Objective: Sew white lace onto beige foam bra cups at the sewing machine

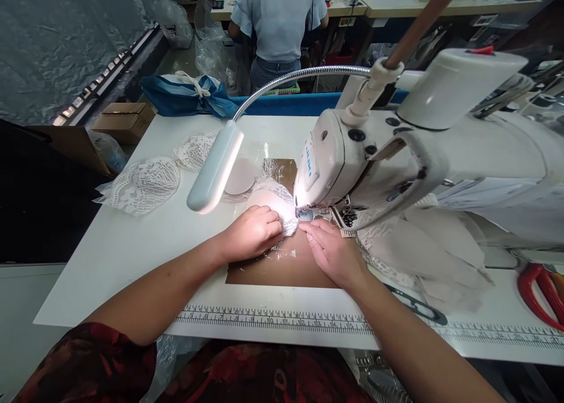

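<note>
A white sewing machine [326, 150] stands over the table, its needle area lit by a lamp. Under the needle lies the edge of a pale bra cup [271, 202] with lace along its border. My left hand [255, 232] is closed, fingers curled on the near side of the cup and gripping it. My right hand [330, 247] rests just right of the needle, fingers stretched out flat, the index fingertip close to the cup's edge. Nothing shows held in it. Brown tape-covered board [282, 271] lies beneath both hands.
Lace cups [147, 182] and a plain round cup [240, 177] lie left. Pale fabric pieces [423, 244] are piled right, near red-handled scissors [540, 294]. A lamp [215, 168] hangs over the table. A printed ruler [273, 321] runs along the front edge. Another person [279, 21] sits beyond.
</note>
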`<act>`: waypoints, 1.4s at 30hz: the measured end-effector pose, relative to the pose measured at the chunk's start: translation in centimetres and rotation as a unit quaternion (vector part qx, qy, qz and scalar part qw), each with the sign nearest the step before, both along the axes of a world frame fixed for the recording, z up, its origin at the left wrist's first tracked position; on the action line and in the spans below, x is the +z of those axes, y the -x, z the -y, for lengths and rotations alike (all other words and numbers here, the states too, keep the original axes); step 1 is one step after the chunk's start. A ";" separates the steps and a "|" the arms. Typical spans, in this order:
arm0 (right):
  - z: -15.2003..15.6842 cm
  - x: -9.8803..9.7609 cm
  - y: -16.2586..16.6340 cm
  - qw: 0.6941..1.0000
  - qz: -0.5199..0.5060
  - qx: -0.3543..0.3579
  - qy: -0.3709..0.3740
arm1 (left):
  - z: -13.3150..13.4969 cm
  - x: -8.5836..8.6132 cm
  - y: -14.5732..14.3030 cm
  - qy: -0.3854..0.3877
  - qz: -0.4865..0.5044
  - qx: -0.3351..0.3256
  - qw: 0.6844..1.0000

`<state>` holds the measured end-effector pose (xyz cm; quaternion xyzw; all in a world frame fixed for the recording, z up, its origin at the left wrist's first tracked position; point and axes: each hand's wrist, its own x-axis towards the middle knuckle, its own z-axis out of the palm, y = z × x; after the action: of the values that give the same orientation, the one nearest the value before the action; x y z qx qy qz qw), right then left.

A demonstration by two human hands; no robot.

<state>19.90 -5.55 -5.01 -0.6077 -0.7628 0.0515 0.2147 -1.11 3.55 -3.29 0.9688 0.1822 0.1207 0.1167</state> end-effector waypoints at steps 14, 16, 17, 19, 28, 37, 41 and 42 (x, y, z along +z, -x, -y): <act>0.0 0.0 0.2 0.998 0.035 0.045 -0.016 | -1.0 1.3 -0.1 0.141 -0.015 0.007 0.990; 0.0 0.1 0.3 0.996 0.065 0.058 -0.023 | -1.2 1.3 0.1 0.157 -0.002 0.005 0.988; 0.0 0.2 0.4 0.995 0.078 0.061 -0.026 | -1.3 1.2 0.2 0.164 0.009 0.001 0.986; 0.1 0.5 0.5 0.994 0.092 0.062 -0.025 | -1.3 1.0 0.4 0.159 0.030 -0.022 0.986; 0.6 0.6 0.9 0.991 0.129 0.027 0.000 | -0.5 0.0 0.9 0.031 -0.021 -0.084 0.996; 0.2 0.6 1.0 0.990 0.136 -0.017 0.006 | -0.6 -0.3 0.4 0.012 -0.006 -0.054 0.998; 0.4 0.5 0.2 0.994 0.106 0.022 -0.004 | -0.5 -0.5 0.6 0.006 0.006 -0.054 0.998; 0.5 0.5 0.0 0.994 0.098 0.040 -0.007 | -0.5 -0.5 0.7 0.005 0.006 -0.059 0.998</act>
<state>19.89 -6.01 -4.56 -0.5774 -0.8042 -0.0051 0.1407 -1.82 4.02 -3.79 0.9766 0.1243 0.1189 0.1294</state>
